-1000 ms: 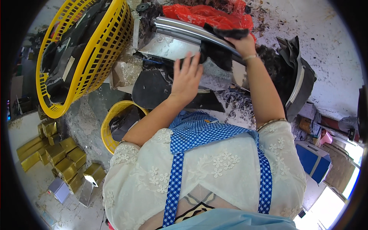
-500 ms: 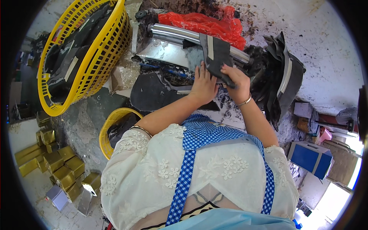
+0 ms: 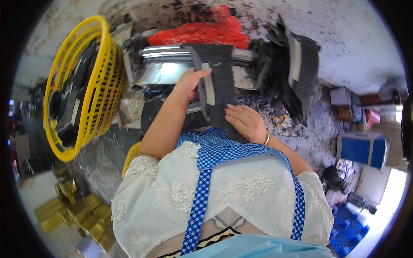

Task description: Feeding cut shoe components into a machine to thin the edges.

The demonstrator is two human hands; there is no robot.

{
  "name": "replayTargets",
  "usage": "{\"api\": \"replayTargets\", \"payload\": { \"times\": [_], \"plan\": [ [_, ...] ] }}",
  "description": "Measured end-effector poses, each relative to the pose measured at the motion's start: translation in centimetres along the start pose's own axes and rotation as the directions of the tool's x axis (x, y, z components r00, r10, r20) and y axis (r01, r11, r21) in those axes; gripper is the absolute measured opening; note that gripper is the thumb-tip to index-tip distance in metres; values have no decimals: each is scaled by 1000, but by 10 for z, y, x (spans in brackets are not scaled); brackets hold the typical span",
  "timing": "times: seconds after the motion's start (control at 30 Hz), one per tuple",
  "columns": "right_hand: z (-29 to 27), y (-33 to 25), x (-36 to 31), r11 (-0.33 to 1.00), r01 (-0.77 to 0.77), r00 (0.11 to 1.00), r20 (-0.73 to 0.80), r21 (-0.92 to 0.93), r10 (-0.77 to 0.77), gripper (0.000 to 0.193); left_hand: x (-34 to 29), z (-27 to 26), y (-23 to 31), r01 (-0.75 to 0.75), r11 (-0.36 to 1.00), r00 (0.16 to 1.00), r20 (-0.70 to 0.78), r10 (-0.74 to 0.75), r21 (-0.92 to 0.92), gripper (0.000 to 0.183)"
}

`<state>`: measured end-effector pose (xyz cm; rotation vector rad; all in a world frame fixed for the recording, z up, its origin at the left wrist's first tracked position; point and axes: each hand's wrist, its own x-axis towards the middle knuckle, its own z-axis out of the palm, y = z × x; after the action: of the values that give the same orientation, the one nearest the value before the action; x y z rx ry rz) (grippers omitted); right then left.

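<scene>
A long dark grey piece of sheet material (image 3: 221, 86) with a pale strip along one side lies over a machine's shiny metal rollers (image 3: 165, 52) and hangs down toward my apron. My left hand (image 3: 189, 85) grips its left edge, thumb on top across the pale strip and the other fingers hidden beneath. Lower down, my right hand (image 3: 248, 123) rests on the right edge with its fingers stretched out together on the surface; its thumb is hidden. Beneath my left arm, another dark piece (image 3: 152, 114) shows in part.
Left of the machine stands a tilted yellow basket (image 3: 112, 81) holding dark pieces. Behind the rollers lies a red plastic bag (image 3: 200, 33). More dark pieces (image 3: 306, 60) are piled at the right, near dark fluff. A blue-and-white box (image 3: 363, 148) sits further right.
The dark piece now lies lengthwise toward me over the rollers. My left hand has moved to its left edge, and my right hand has come down nearer my body. The view has shifted.
</scene>
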<state>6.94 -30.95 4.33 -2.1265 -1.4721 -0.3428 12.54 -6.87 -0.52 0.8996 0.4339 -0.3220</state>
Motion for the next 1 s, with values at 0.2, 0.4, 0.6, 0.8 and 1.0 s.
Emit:
{"api": "replayTargets", "payload": {
  "times": [0.2, 0.4, 0.6, 0.8, 1.0],
  "plan": [
    [-62, 9, -21, 968, -238, 903, -384, -80, 190, 51, -28, 72, 56, -382, 869, 895, -107, 432, 313, 46],
    [-118, 97, -108, 607, -754, 338, -644, 251, 686, 66, -41, 203, 103, -740, 671, 644, 336, 687, 46, 34],
    [-76, 172, -154, 215, -529, 230, -105, 821, 967, 70, 46, 265, 19, -576, 495, 781, 260, 568, 650, 55],
    [-85, 183, -149, -255, -74, 370, 264, 964, 891, 69, 66, 239, -84, -370, 729, 924, 147, 353, 576, 73],
    [-102, 151, -114, -102, -265, 344, 193, 959, 919, 56, 43, 241, -61, 11, 975, 959, 273, -73, 223, 65]
  ]
}}
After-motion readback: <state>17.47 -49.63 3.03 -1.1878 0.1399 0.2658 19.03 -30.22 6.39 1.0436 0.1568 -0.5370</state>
